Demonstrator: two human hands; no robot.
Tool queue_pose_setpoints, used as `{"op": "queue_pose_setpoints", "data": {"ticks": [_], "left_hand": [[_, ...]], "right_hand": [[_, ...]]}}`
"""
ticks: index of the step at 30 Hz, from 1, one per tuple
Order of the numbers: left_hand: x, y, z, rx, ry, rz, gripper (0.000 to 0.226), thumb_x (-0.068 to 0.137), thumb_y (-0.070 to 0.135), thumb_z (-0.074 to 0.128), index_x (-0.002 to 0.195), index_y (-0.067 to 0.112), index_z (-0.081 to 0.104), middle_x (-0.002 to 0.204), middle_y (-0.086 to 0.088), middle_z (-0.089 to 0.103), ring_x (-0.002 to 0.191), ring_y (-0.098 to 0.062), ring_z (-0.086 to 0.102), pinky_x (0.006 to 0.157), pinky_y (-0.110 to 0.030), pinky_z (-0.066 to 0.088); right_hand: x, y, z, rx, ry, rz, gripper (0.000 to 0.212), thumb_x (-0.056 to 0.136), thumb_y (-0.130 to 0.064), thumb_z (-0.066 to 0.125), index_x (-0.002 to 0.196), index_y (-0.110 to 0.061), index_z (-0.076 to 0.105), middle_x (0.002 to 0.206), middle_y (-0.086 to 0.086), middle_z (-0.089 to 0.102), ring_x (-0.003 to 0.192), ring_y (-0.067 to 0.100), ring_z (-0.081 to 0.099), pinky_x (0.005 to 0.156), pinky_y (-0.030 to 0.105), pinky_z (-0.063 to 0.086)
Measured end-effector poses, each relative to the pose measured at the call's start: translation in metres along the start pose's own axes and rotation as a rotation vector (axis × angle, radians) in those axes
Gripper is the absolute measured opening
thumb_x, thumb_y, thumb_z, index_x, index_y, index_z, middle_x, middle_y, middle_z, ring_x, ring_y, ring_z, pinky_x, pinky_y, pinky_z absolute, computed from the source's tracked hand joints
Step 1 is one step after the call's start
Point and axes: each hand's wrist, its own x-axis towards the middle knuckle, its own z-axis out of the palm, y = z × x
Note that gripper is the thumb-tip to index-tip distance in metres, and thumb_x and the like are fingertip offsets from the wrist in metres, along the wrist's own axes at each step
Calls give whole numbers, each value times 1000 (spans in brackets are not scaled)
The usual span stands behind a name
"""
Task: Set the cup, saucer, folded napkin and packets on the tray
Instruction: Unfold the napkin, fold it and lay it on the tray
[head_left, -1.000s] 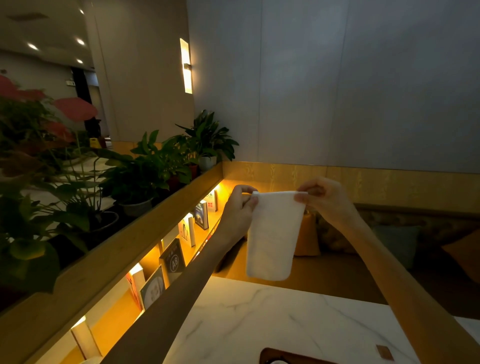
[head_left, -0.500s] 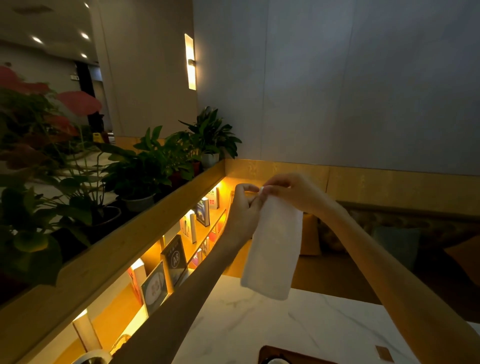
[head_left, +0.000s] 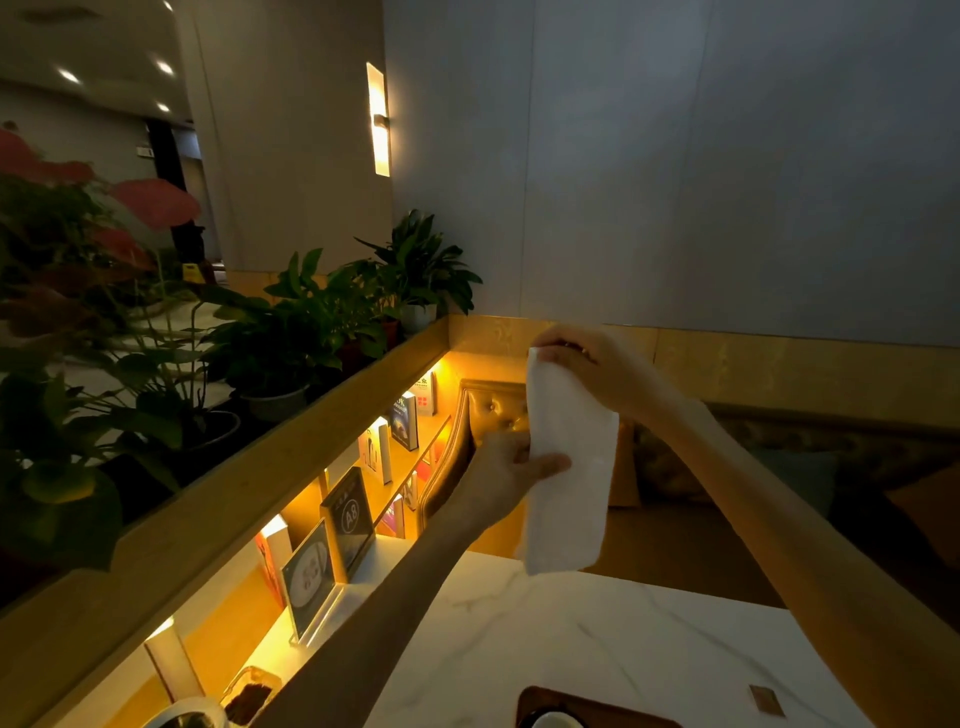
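A white napkin (head_left: 569, 467), half folded, is pinched at its top by the right hand (head_left: 587, 366) and at mid-length by the left hand (head_left: 511, 475) above the marble surface (head_left: 597, 639), while the tray (head_left: 587, 707) below, apparently holding a cup (head_left: 553, 721), awaits it, a packet (head_left: 765, 700) left outside.

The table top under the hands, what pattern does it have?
The white stone table top has thin grey marble veins; it shows in the head view, the only view.
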Motion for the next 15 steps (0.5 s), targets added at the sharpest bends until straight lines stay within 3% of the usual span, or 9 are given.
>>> {"op": "queue_pose_setpoints", "data": {"ticks": [5, 9, 13, 15], "left_hand": [[-10, -12, 4, 106, -132, -56, 17, 92, 30, 64, 107, 25, 70, 110, 11, 70, 95, -1, 71, 86, -28, 59], [-14, -22, 5, 88, -167, -142, 20, 90, 30, 66, 108, 23, 71, 113, 8, 72, 100, -13, 72, 84, -31, 60], [-24, -36, 4, 91, -224, -243, 9, 91, 26, 66, 98, 22, 71, 95, 6, 73, 77, -8, 74, 69, -19, 60], [-27, -41, 0, 30, -153, -243, 13, 90, 30, 66, 102, 23, 69, 96, 3, 72, 79, -10, 73, 71, -20, 59]], "right_hand": [[-6, 12, -23, -32, 17, 49, 23, 97, -17, 49, 114, -11, 63, 109, 3, 63, 93, 6, 51, 76, 8, 35], [-12, 23, -31, -28, 50, 77, 22, 97, -20, 49, 112, -13, 63, 103, -5, 58, 89, 9, 53, 75, 14, 38], [-18, 36, -38, 5, 175, 137, 18, 96, -22, 51, 108, -17, 64, 97, -9, 58, 84, 7, 53, 73, 15, 38], [-19, 40, -40, -11, 220, 173, 17, 96, -22, 51, 106, -17, 64, 96, -10, 57, 83, 5, 52, 72, 12, 35]]}}
